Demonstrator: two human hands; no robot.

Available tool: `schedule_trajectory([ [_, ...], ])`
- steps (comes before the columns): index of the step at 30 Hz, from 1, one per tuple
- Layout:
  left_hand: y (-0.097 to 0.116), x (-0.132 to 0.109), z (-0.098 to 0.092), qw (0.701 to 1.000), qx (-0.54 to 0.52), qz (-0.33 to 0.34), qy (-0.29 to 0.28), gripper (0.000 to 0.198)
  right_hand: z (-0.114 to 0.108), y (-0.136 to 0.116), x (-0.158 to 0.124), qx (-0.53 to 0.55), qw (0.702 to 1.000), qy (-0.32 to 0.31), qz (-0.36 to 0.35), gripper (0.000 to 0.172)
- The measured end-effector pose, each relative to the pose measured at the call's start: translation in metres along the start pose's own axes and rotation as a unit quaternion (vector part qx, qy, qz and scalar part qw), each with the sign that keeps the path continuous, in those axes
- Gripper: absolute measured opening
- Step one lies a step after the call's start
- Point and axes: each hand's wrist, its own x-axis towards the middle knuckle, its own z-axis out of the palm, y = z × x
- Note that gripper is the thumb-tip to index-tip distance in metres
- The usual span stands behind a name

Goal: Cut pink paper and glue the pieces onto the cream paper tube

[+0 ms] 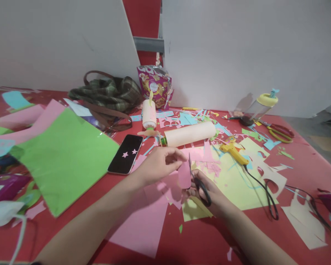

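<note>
Between my hands is a small piece of pink paper (pixel 184 176) with rounded lower corners. My left hand (pixel 168 159) pinches its top edge. Black-handled scissors (pixel 202 190) sit in my right hand (pixel 208 187), their blades pointing away from me along the paper's right side. Whether the blades touch the paper is hard to tell. Below my hands lies a larger pink sheet (pixel 149 228). A phone (pixel 125 154) with two pink paper stars on its dark screen rests left of my left hand. Just beyond my hands is a cream paper-wrapped tube (pixel 190 134).
A yellow glue gun (pixel 234 152) with a black cord lies on a pale yellow sheet (pixel 228 187) to the right. Paper scraps surround it. A large green sheet (pixel 63 158) covers the left side. A snack bag (pixel 156 86) and plaid bag (pixel 110 92) stand at the back.
</note>
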Motion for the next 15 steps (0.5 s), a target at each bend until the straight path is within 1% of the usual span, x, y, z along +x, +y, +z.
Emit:
schedule_trajectory([
  [6, 0.0010, -0.0002, 0.0013, 1.000, -0.003, -0.006, -0.014, 0.013, -0.0014, 0.0000, -0.0004, 0.018, 1.000, -0.019, -0.014, 0.043],
  [11, 0.0017, -0.0001, 0.0019, 1.000, -0.012, -0.007, -0.019, 0.012, -0.0029, 0.0020, -0.0009, -0.011, 0.999, 0.008, -0.029, 0.042],
  [15, 0.0016, 0.0000, 0.0020, 1.000, -0.014, -0.003, -0.016, 0.011, -0.0025, 0.0030, -0.0003, 0.000, 0.999, 0.013, -0.045, 0.035],
])
